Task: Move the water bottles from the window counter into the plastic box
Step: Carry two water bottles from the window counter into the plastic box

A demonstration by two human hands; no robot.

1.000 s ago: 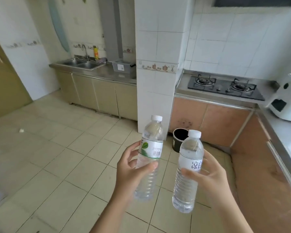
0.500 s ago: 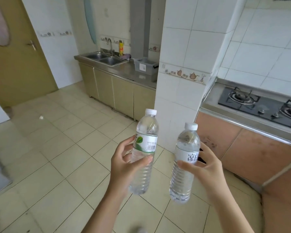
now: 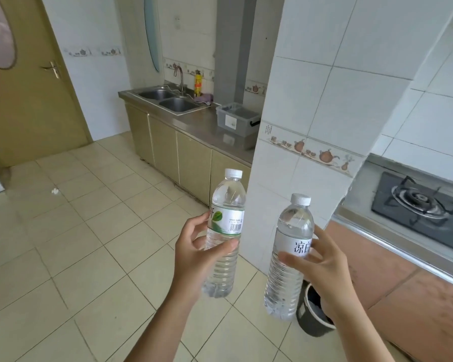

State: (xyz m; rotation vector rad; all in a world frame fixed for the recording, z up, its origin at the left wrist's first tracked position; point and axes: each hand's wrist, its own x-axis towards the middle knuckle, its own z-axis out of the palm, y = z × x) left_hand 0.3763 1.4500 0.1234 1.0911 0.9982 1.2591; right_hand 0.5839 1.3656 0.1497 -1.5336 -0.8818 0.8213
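Left hand [image 3: 194,254] grips the green-label bottle [image 3: 224,236] upright. Right hand [image 3: 324,273] grips the white-label bottle [image 3: 289,259]. Plastic box [image 3: 237,118] sits at 12 o'clock.

Box [image 3: 237,118] on counter [image 3: 199,124], right of sink [image 3: 168,99]

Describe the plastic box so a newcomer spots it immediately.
Find the steel counter along the far wall, with the double sink at its left end. The plastic box sits at the counter's right end, beside the tiled pillar: grey, translucent, open-topped, with a white label.
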